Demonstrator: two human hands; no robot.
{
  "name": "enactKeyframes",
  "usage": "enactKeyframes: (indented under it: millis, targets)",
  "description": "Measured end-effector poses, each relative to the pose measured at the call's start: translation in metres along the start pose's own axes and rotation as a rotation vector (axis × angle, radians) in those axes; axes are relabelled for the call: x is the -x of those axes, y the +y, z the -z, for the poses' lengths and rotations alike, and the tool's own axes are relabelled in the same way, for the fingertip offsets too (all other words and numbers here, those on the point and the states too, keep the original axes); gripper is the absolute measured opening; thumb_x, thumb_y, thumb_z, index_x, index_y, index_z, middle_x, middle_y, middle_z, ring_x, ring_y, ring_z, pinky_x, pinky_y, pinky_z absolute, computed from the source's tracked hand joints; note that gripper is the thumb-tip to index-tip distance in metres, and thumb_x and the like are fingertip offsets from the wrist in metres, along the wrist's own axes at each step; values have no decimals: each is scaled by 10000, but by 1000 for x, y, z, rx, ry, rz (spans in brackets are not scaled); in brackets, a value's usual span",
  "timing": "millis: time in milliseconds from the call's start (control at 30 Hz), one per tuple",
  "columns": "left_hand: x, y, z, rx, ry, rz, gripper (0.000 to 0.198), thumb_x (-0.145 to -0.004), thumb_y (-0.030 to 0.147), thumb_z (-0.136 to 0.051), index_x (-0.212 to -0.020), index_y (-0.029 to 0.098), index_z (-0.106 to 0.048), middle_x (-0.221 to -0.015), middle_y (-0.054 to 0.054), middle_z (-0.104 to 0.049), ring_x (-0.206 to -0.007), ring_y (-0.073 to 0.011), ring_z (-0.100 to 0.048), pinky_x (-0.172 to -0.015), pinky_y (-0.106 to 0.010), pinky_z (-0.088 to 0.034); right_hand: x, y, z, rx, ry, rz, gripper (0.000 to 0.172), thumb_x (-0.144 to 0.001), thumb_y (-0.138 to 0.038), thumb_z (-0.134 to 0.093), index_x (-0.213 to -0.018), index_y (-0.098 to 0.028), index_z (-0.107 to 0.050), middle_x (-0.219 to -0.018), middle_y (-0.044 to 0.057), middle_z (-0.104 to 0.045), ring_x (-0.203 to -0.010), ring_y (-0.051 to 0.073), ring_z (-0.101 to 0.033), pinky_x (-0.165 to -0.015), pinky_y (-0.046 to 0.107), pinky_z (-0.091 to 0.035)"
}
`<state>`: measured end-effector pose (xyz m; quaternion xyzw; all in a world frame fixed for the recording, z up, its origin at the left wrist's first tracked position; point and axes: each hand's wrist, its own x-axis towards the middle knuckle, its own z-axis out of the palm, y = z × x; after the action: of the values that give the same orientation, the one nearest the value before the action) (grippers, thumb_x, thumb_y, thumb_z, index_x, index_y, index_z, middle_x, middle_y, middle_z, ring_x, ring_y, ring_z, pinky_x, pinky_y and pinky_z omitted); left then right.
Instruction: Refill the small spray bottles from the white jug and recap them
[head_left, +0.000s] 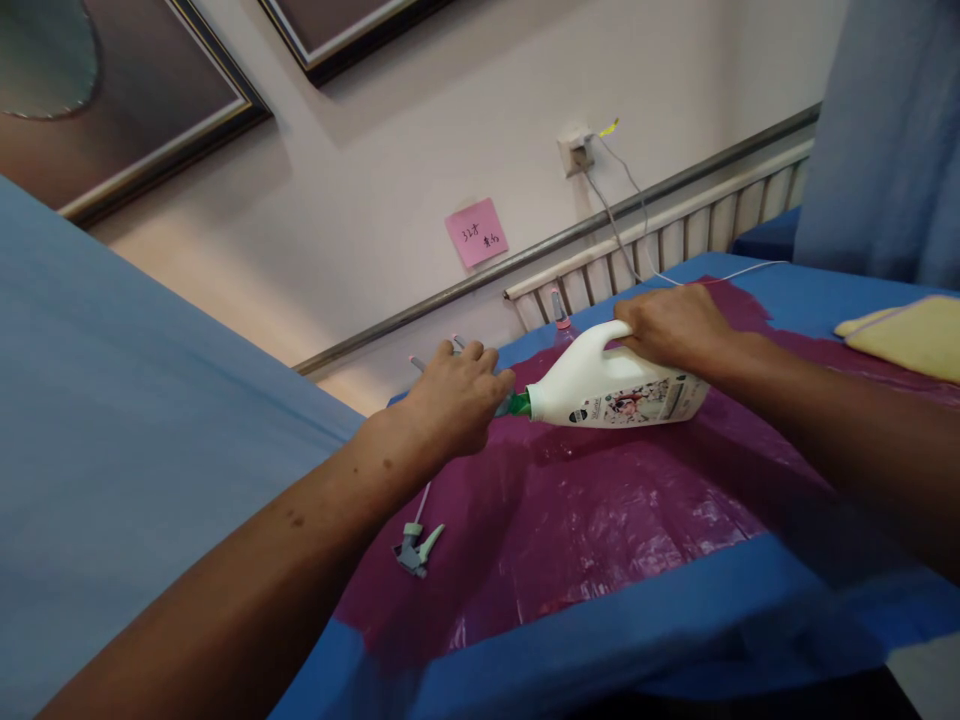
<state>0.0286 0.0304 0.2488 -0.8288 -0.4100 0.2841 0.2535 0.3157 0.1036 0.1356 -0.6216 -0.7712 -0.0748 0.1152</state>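
The right hand (670,325) is wrapped round the handle of the white jug (622,393), which is tipped flat over the purple sheet (600,520) on the bench (675,610). The left hand (454,395) curls closed at the jug's green neck (520,404); whatever it grips is hidden. 1 spray trigger (416,548) lies nearby.

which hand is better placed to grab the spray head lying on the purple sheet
Left, probably. The spray head lies beside the left forearm, near the left hand curled at the neck of the jug. The right hand is farther off, fingers wrapped round the jug handle.
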Motion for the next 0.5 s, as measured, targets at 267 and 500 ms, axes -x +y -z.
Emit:
enactKeyframes:
  millis: [267, 500]
  targets:
    - [5, -3, -1, 15, 23, 36, 560, -893, 160, -692, -1449, 220, -674, -1363, -200, -691, -1272, -421, -594, -976, -535, -468, 1, 7, -4, -4, 20, -16, 375, -1085, -484, -525, -1221, -258, -792, -1147, 149, -844, -953, 325, -740, -741, 387, -377]
    - [15, -6, -13, 210, 49, 159, 761, -874, 227, -711, -1615, 269, -545, -1547, -168, -637, -1368, -418, -590, -1037, -539, -513, 0, 23, -13, -32, 34, -69, 388, -1078, -529, -540, -1255, -304, -802, -1150, 121, -852, -980, 322, -732, -771, 381, -416]
